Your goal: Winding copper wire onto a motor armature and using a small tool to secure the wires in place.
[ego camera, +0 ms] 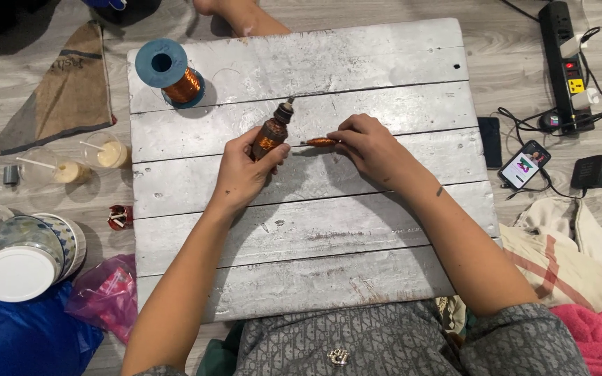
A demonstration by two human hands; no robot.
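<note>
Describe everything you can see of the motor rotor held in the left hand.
The motor rotor is a small dark, brownish cylinder with copper-coloured winding showing on its lower body and a narrower metal shaft end pointing up and to the right. It is tilted, lifted just above the grey wooden board. The left hand grips its lower half, thumb and fingers wrapped round it. To its right, the right hand holds a thin copper-wound stick pointing toward the rotor; whether they touch cannot be told.
</note>
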